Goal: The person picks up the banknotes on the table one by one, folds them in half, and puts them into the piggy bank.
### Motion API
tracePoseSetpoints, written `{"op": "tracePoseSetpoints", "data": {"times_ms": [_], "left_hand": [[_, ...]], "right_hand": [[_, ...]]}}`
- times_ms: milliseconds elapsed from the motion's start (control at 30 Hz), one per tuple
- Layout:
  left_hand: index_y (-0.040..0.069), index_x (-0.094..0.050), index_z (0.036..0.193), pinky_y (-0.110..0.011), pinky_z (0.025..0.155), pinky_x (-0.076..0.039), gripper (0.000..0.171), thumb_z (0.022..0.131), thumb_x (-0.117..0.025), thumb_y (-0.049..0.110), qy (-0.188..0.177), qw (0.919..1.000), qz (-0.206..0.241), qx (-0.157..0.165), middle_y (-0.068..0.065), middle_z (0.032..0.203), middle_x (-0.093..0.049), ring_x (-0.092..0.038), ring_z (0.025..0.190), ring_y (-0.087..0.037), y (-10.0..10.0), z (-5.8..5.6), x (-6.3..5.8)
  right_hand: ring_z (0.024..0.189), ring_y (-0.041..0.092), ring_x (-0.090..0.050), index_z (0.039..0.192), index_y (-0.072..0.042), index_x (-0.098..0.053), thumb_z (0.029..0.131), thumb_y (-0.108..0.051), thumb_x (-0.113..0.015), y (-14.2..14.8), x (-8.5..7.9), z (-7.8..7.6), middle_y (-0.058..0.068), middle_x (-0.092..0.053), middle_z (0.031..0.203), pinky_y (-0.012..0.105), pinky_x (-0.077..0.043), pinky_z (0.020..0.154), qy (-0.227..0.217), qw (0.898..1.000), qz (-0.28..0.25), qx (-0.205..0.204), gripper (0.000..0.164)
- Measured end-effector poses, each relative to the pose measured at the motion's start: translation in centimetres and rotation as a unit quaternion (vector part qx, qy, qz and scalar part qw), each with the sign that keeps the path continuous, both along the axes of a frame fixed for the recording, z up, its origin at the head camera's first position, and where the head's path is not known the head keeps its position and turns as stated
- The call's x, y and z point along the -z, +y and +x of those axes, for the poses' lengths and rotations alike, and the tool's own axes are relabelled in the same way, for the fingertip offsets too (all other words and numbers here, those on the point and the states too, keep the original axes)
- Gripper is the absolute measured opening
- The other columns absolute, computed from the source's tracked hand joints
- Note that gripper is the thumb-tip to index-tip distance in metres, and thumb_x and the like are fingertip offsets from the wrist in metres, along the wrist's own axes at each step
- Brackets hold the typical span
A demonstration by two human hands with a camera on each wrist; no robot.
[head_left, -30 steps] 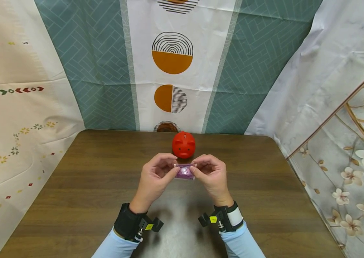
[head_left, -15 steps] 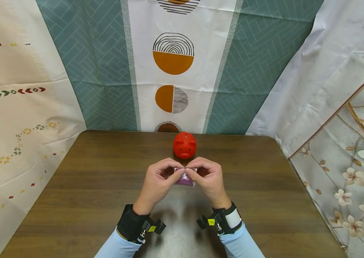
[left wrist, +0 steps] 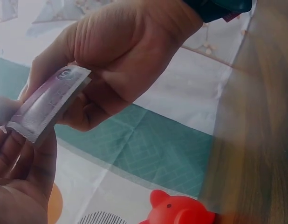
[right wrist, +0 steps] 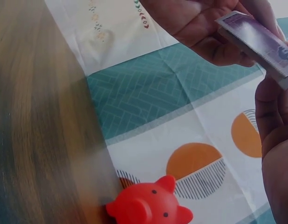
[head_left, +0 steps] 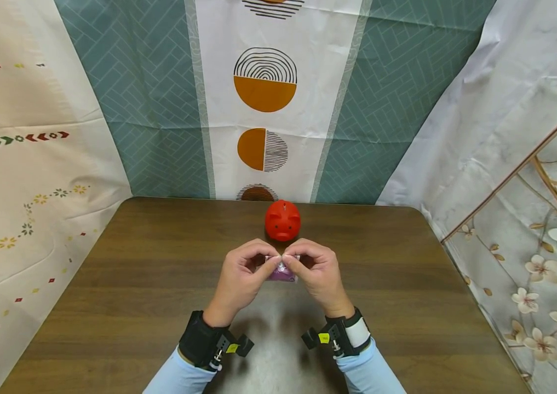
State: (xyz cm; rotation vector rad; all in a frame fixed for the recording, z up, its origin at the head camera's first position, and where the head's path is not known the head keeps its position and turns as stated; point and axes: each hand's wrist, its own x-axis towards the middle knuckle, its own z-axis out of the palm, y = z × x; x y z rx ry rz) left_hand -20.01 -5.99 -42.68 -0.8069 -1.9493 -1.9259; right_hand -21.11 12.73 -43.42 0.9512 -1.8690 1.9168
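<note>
Watching the left hand [head_left: 240,273] and right hand [head_left: 321,272]: each pinches the far edge of the purple packet [head_left: 283,275], thumbs close together | packet: between the hands, near side of the red pig [head_left: 283,220] | I judge it light, flexible, slick, tearable; I'd grip its flat edge, sparing the middle.

Pale blue sleeves [head_left: 177,372], black wristbands [head_left: 198,342]

Head view downward — wrist views close
</note>
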Motion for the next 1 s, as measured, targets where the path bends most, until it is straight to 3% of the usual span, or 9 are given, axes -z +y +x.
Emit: {"op": "tracePoseSetpoints", "data": {"times_ms": [367,767,1000], "left_hand": [[0.008,-0.073,0.100,-0.025,0.068,-0.059,0.009,0.093,-0.073,0.002,-0.009,0.9998,0.018,-0.009,-0.008,0.093,-0.070,-0.063,0.079,-0.016,-0.04,0.20,-0.21],[0.005,-0.073,0.098,-0.026,0.064,-0.059,0.004,0.094,-0.073,0.005,-0.008,0.9996,0.024,-0.009,-0.009,0.091,-0.071,-0.062,0.077,-0.016,0.23,0.25,-0.19],[0.005,-0.073,0.100,-0.024,0.066,-0.059,0.008,0.094,-0.071,0.001,-0.008,0.9993,0.035,-0.013,-0.011,0.092,-0.071,-0.062,0.077,-0.015,0.01,0.38,-0.26]], "right_hand": [[0.079,0.017,-0.065,0.096,0.001,-0.074,0.090,0.008,-0.071,-0.03,-0.11,0.03,0.001,-0.073,0.090,0.023,-0.057,0.067,0.001,0.999,-0.038,0.005,0.010],[0.076,0.017,-0.061,0.096,0.006,-0.072,0.092,0.003,-0.071,0.25,-0.08,0.14,0.004,-0.070,0.086,0.023,-0.053,0.062,0.007,0.999,-0.017,0.027,0.005],[0.077,0.017,-0.063,0.096,0.002,-0.074,0.092,0.001,-0.072,0.11,-0.13,0.19,0.002,-0.073,0.088,0.023,-0.055,0.064,-0.004,0.999,-0.040,0.032,0.005]]}}
